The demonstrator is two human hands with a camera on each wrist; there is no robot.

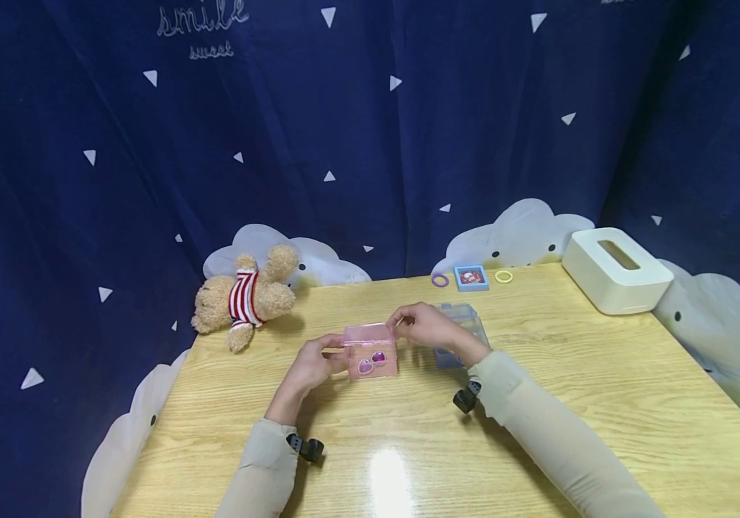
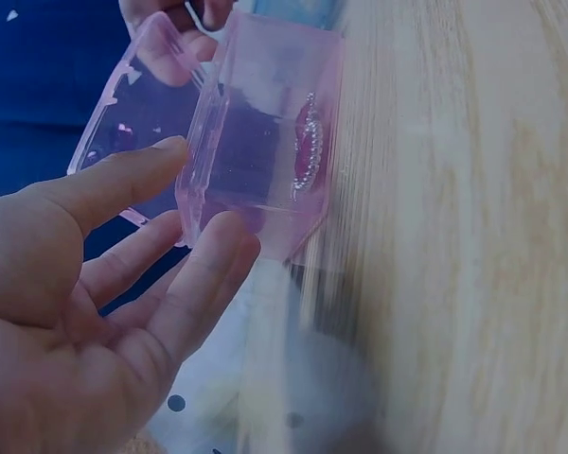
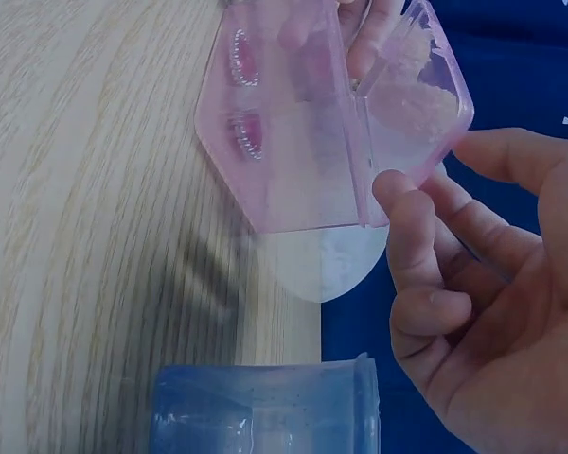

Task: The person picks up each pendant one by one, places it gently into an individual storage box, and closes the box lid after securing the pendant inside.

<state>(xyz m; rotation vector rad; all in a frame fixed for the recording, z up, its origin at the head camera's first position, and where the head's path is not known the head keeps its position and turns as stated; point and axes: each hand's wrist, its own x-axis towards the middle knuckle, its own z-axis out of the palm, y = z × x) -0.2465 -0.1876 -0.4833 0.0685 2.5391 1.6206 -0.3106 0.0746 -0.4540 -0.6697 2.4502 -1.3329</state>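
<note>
A clear pink plastic box (image 1: 372,363) stands on the table with its hinged lid (image 1: 368,333) raised at the back. Inside lie two small pink pieces (image 1: 372,362) edged with silvery beads. My left hand (image 1: 316,360) holds the box at its left side, thumb by the rim in the left wrist view. From the right, my right hand (image 1: 424,324) pinches the lid's side edge; its thumb touches that edge in the right wrist view. Below my right hand sits a clear blue box (image 1: 463,316), partly hidden by the hand and forearm.
A teddy bear (image 1: 247,295) in a striped shirt lies at the back left. Along the back edge are a purple ring (image 1: 440,280), a blue-framed square (image 1: 471,278) and a yellow ring (image 1: 503,276). A white tissue box (image 1: 617,270) stands at the back right.
</note>
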